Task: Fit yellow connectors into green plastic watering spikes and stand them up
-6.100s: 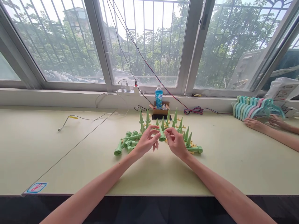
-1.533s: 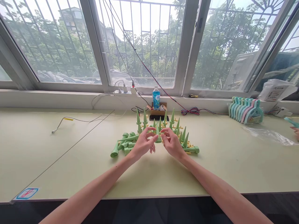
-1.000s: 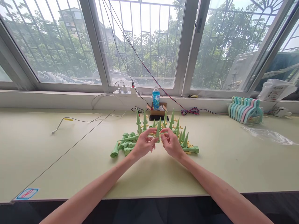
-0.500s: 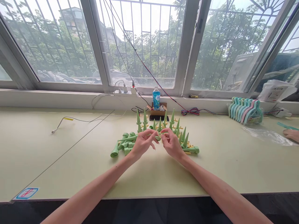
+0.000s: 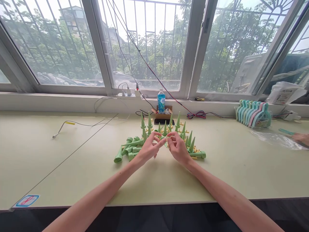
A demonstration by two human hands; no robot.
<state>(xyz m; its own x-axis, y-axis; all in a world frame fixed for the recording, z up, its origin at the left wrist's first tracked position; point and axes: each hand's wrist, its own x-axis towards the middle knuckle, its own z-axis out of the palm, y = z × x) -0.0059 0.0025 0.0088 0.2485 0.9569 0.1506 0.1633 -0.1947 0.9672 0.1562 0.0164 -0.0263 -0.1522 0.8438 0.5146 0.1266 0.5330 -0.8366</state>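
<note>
My left hand (image 5: 149,147) and my right hand (image 5: 178,147) meet over the middle of the table. Between their fingertips is a small green plastic spike (image 5: 165,145), mostly hidden by the fingers. Both hands are closed in a pinch, thumbs and forefingers almost touching. Behind them, several green cone-shaped spikes with ribbed caps (image 5: 178,122) stand upright. More green spikes (image 5: 118,156) lie in a heap beside my left hand. Small yellow valve-like pieces (image 5: 197,154) are scattered around the spikes by my right hand.
A blue bottle (image 5: 161,101) stands at an open cardboard box (image 5: 162,116), behind a dark phone (image 5: 164,122). Coiled cables (image 5: 196,114) lie near the sill. To the right are a row of pastel hangers (image 5: 253,114), clear plastic film (image 5: 277,140) and another person's hand (image 5: 301,138).
My left fingers have shifted slightly, the thumb now nearer my right fingertips, and the green piece tilts downward. At far right, the other person's hand has moved up with a teal strip.
</note>
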